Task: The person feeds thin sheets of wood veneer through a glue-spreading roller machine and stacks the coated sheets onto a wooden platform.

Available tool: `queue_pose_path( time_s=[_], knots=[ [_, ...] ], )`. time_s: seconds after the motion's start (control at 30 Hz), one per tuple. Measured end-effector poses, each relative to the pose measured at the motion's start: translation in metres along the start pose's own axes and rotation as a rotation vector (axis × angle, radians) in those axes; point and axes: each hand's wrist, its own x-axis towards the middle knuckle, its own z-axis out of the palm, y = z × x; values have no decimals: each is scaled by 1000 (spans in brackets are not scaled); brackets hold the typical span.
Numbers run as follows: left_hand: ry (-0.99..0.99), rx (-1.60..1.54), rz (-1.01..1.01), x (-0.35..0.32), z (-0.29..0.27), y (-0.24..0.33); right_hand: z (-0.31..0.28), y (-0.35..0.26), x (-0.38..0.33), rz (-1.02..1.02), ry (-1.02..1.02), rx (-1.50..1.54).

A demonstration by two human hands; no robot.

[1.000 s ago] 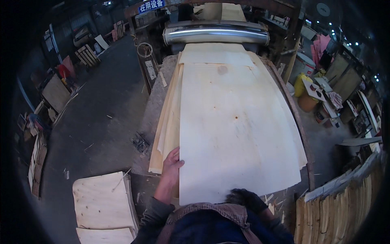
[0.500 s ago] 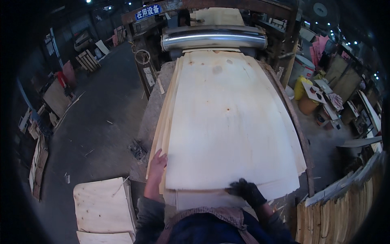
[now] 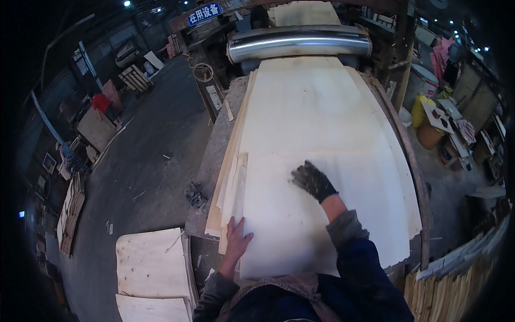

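A stack of large pale wood veneer sheets [image 3: 289, 214] lies on the machine bed in front of me. The top sheet [image 3: 306, 112] reaches under a shiny metal roller [image 3: 300, 44], and its near edge crosses the middle of the stack. Just behind that edge, my right hand [image 3: 314, 181], in a dark glove, is over the pale surface with its fingers stretched out. It grips nothing; whether the palm touches cannot be told. My bare left hand [image 3: 237, 239] rests at the stack's left edge, fingers apart.
A rusty rail [image 3: 413, 177] runs along the bed's right side. More veneer sheets [image 3: 153, 263] are stacked low at the left; upright wood pieces [image 3: 456, 284] stand at the lower right. A person in red [image 3: 102, 103] bends far left. Behind the roller lie further sheets [image 3: 306, 13].
The top sheet has slid away from me under the roller, uncovering the sheet below. My right hand has moved forward from the near edge to mid-stack. The view has shifted slightly.
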Motion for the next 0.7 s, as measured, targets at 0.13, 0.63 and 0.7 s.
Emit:
queue_pose_path(
  time_s=[0.13, 0.63, 0.7],
  knots=[
    [-10, -78, -66, 1, -2, 1, -24, 49, -89, 183, -26, -114],
    [-179, -1293, -98, 27, -72, 105, -61, 96, -346, 289, 406, -335],
    [-186, -1345, -104, 31, -79, 105, -42, 93, -344, 246, 479, -340]
  ],
)
